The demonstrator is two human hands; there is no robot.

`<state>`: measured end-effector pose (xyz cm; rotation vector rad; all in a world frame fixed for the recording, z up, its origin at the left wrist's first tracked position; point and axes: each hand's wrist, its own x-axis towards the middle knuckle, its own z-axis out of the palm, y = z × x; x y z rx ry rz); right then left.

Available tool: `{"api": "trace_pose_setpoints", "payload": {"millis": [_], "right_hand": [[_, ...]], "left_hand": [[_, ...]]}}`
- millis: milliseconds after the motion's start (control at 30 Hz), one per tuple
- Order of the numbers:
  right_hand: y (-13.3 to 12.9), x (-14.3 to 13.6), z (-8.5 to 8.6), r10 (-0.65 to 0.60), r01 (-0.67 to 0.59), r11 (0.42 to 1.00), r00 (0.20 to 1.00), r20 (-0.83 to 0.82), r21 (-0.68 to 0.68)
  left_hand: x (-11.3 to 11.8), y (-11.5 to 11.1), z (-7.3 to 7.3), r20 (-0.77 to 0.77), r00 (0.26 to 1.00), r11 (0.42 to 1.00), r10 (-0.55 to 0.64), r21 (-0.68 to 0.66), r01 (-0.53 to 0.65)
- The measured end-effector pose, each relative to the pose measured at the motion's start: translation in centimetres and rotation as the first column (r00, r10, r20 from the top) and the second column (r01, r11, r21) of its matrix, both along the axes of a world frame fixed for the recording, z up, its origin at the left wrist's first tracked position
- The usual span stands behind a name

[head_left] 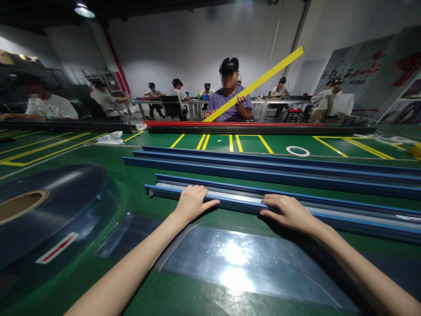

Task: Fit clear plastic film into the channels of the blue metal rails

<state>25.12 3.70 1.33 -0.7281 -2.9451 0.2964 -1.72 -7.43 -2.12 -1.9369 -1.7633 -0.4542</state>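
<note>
A long blue channel strip [237, 205] lies on the green table in front of me, with a pale, shiny strip [233, 197] along its inside. Near its left end, my left hand [193, 201] grips the front wall, fingers over the edge and thumb stretched along the outer face. Farther right, my right hand [285, 210] holds the same wall between fingers and thumb; its fingertips reach into the channel and are partly hidden. A clear plastic sheet [204, 250] lies flat below my hands, reflecting the lamps.
Behind it lie more blue channel strips [263, 173]. A large roll of clear film [75, 193] stands at left. Farther back are a white ring [297, 151], crumpled white plastic [112, 138] and red and black strips [230, 125]. A person opposite holds a yellow strip [263, 80].
</note>
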Motion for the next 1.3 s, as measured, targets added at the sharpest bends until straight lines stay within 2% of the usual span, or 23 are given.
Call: {"api": "trace_pose_setpoints", "payload": {"millis": [1300], "right_hand": [[0.00,0.02,0.06,-0.006,0.006,1.000,1.000,0.009,0.002]], "left_hand": [[0.09,-0.07,0.04,-0.004,1.000,1.000,-0.002,0.016,0.002]]}}
